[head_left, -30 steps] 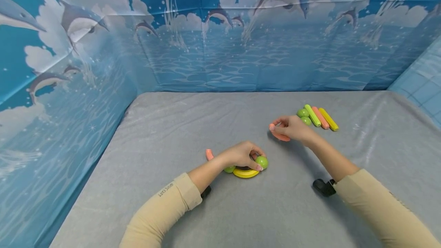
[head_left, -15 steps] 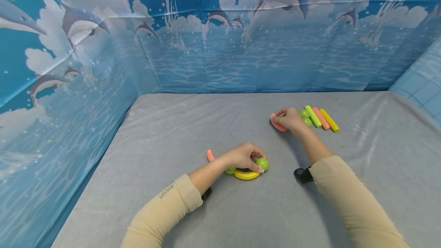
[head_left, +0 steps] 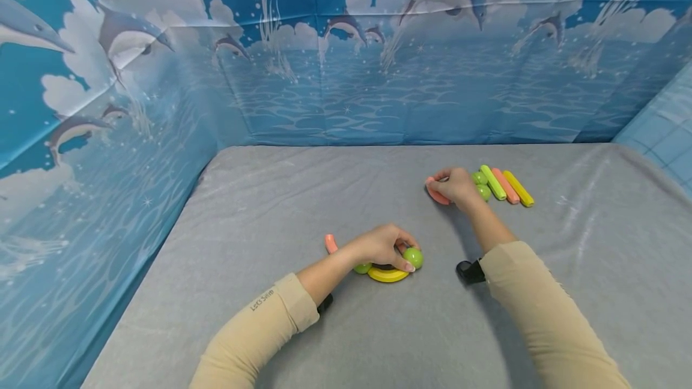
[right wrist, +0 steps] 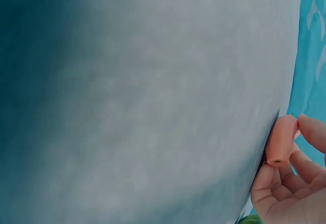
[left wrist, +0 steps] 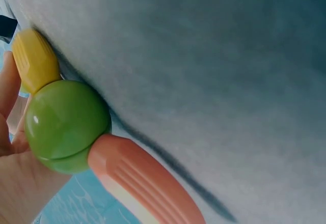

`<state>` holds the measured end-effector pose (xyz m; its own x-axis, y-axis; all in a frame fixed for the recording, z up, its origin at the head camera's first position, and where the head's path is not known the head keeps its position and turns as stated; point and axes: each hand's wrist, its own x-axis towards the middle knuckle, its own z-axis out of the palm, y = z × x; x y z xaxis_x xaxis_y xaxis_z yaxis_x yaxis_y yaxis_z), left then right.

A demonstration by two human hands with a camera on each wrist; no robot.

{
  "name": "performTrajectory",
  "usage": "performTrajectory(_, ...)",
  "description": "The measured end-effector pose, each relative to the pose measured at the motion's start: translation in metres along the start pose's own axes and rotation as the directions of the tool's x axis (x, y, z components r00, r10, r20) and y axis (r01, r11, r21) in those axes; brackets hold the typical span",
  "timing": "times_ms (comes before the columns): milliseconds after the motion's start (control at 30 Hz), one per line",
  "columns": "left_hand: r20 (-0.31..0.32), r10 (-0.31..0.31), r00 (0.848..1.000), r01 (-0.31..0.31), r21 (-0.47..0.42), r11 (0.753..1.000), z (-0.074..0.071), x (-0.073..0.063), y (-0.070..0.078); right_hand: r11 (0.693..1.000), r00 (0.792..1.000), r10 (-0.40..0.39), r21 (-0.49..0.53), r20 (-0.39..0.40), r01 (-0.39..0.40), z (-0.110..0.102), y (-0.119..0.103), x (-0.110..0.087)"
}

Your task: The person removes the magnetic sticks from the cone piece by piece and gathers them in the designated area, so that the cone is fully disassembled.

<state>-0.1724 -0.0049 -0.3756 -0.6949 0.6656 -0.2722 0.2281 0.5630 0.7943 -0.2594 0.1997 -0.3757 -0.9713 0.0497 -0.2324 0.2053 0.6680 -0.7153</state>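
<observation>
My left hand (head_left: 381,245) grips a green ball (head_left: 413,258) at the right end of a joined toy. Along that toy run a curved yellow piece (head_left: 387,275), a second green ball (head_left: 361,268) and a curved orange piece (head_left: 330,244), partly hidden by my forearm. Up close, the left wrist view shows the second ball sitting between the yellow and orange pieces, which touch it. Farther back, my right hand (head_left: 456,188) pinches a separate curved orange piece (right wrist: 281,141) between thumb and fingers, low over the cloth; whether it touches the cloth I cannot tell.
Beside my right hand lie two green balls (head_left: 482,186), then a light green stick (head_left: 492,182), an orange stick (head_left: 505,186) and a yellow stick (head_left: 518,188). A grey cloth (head_left: 270,197) covers the table, with a dolphin-print curtain (head_left: 346,101) behind and at the left.
My right hand first moved away from me, carrying the orange piece back beside the green balls, and has since nearly stopped. The left hand keeps its grip on the ball and stays put.
</observation>
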Motion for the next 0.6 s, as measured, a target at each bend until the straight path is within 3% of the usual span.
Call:
performTrajectory(367, 0.000, 0.010, 1.000, -0.010, 0.020, 1.000, 0.000, -0.002, 0.001, 1.000, 1.000, -0.007, -0.030, 0.021, 0.007, -0.003, 0.001, -0.002)
performTrajectory(600, 0.000, 0.007, 1.000, -0.007, -0.019, 1.000, -0.002, -0.002, 0.000, 0.995, 0.997, -0.070, -0.077, -0.037, 0.067, -0.008, -0.002, -0.016)
